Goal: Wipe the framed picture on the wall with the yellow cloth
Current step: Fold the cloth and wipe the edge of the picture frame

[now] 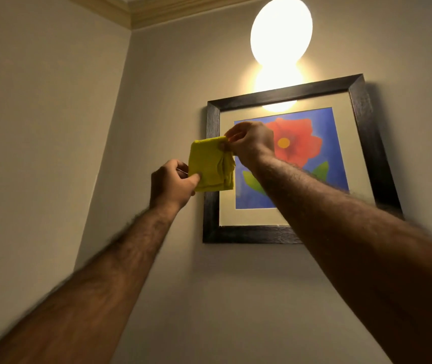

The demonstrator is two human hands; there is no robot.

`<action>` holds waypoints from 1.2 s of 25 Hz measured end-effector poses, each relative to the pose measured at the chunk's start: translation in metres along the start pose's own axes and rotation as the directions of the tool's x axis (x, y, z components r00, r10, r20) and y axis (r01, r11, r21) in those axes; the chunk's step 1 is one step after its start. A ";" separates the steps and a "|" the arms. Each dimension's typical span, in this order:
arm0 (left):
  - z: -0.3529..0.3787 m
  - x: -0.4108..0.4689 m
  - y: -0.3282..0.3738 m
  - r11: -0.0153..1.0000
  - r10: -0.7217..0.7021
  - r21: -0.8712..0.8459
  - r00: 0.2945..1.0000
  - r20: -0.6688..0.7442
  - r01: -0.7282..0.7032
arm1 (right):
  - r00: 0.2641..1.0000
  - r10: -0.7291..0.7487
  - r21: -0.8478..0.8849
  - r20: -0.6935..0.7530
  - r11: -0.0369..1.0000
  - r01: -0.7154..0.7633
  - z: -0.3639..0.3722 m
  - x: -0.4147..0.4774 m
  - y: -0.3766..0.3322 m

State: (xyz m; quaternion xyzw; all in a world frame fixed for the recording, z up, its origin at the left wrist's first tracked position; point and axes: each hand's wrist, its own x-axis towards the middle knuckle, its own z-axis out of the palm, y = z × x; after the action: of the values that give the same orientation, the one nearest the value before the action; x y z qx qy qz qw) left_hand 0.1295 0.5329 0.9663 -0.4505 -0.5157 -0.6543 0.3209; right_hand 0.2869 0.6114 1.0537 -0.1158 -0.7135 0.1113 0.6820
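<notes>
While both hands pinch yellow cloth

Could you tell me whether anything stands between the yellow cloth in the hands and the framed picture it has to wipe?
Nothing visible does. The folded yellow cloth is pinched by the left hand and right hand, in front of the framed picture's left edge. Only the right forearm crosses the glass, and whether the cloth touches the frame cannot be told.

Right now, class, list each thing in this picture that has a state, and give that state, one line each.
yellow cloth: folded, pinched between both hands, in front of the frame's left edge.
left hand: gripping the cloth's lower left edge.
right hand: pinching its upper right corner.
framed picture: hanging on the wall, tilted.
wall lamp: switched on.
</notes>
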 end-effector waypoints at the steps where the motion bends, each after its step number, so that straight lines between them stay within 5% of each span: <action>1: 0.004 0.005 0.000 0.999 0.023 0.033 1.000 -0.009 -0.023 | 1.000 -0.013 -0.039 -0.008 0.999 0.013 0.005 0.006 0.002; 8: 0.026 0.018 -0.017 0.943 0.175 0.286 0.985 0.012 -0.171 | 0.992 -0.126 -0.204 -0.020 0.972 0.119 0.031 0.022 0.027; 10: 0.035 0.020 -0.017 0.875 0.343 0.355 0.939 0.022 -0.328 | 0.979 -0.203 -0.280 0.007 0.940 0.197 0.033 0.023 0.031; 12: 0.047 0.021 -0.011 0.800 0.448 0.345 0.871 0.202 -0.491 | 0.963 -0.265 -0.342 0.045 0.902 0.264 0.034 0.023 0.032; 15: 0.062 0.014 -0.012 0.781 0.366 0.352 0.835 0.410 -0.515 | 0.932 -0.350 -0.477 0.095 0.806 0.351 0.025 0.021 0.034; 19: 0.073 0.006 -0.019 0.816 0.325 0.343 0.859 0.395 -0.466 | 0.857 -0.513 -0.696 -0.055 0.635 0.336 -0.062 0.020 0.071; 24: 0.091 -0.001 -0.019 0.830 0.350 0.355 0.898 0.268 -0.430 | 0.937 -0.332 -0.853 -0.111 0.516 0.082 -0.203 -0.002 0.149; 27: 0.099 0.000 -0.024 0.811 0.362 0.410 0.909 0.209 -0.417 | 0.975 -0.218 -0.898 0.046 0.418 0.136 -0.231 -0.016 0.176; 30: 0.103 -0.001 -0.024 0.791 0.362 0.447 0.908 0.210 -0.418 | 0.970 -0.219 -0.881 0.104 0.432 0.192 -0.226 -0.020 0.186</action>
State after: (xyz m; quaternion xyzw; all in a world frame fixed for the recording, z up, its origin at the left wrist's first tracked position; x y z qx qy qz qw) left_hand 0.1353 0.6382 0.9622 -0.4892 -0.5753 -0.3977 0.5211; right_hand 0.5163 0.7815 0.9855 -0.3667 -0.6666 -0.3606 0.5395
